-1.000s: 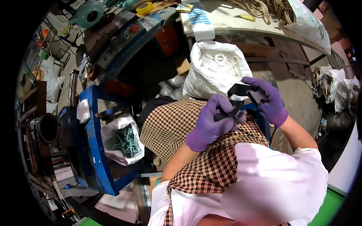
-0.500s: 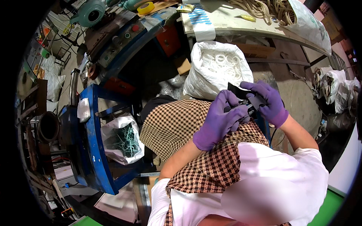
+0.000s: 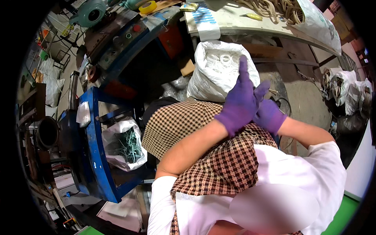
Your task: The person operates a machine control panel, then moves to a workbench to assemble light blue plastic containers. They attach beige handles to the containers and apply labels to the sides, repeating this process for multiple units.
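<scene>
My purple-gloved left hand (image 3: 241,103) reaches over the near rim of a white woven sack (image 3: 207,84). At least its index finger is stretched out toward the pale rings (image 3: 225,58) inside. My right hand (image 3: 270,115), gloved the same, is beside it and partly behind it, above the checked apron (image 3: 184,121) on my lap. The right hand's fingers are mostly hidden behind the left. No object shows in either hand; the dark strip seen earlier is not visible.
A blue metal frame (image 3: 96,156) stands at the left. Beside it is a white bag (image 3: 137,162) of green strips. The worktable (image 3: 231,21) ahead carries tan cords (image 3: 266,9) and a yellow-handled tool (image 3: 252,16). Wrapped bundles (image 3: 344,94) lie at the right.
Half a second ago both hands held a dark strip between them. Now my left hand has stretched forward and turned, my right hand has drawn in behind it, and the strip is out of sight.
</scene>
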The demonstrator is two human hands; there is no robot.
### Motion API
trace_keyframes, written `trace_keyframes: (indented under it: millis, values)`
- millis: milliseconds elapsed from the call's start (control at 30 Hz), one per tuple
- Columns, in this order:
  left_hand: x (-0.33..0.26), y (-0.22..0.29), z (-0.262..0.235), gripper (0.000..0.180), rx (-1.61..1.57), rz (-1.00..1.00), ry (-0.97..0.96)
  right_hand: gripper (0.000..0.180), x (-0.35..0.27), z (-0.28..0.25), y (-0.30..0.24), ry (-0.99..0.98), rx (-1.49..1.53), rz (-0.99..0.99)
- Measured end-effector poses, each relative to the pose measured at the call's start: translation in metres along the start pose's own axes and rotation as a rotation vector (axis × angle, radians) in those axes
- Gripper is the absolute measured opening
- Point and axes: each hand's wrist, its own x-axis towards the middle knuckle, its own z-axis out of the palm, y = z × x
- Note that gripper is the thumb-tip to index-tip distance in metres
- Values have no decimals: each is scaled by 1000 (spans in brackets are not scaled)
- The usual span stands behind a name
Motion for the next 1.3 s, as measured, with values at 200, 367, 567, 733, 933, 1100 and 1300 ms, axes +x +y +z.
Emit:
trace_keyframes:
  millis: [200,367,567,733,933,1100,1300]
  values:
    - [17,-48,-16,62,216,375,137,28,-2,-79,54,-814,-228,145]
    - [-18,-79,-71,47,-618,63,130,35,-22,-20,140,-1074,81,271]
    - [-83,-99,-131,37,-534,-109,394,71,21,-10,180,-1118,-88,-137]
    - [-185,-67,-197,34,-163,106,837,66,206,-95,-5,-1016,-300,-307]
    - [-290,27,-234,36,762,33,908,59,315,-118,-280,-681,-99,-1032]
    - [-297,94,-211,38,1092,-242,773,54,295,-109,-394,-666,157,-1495]
    - [-260,109,-179,40,1247,-501,748,49,303,-67,-404,-805,410,-1602]
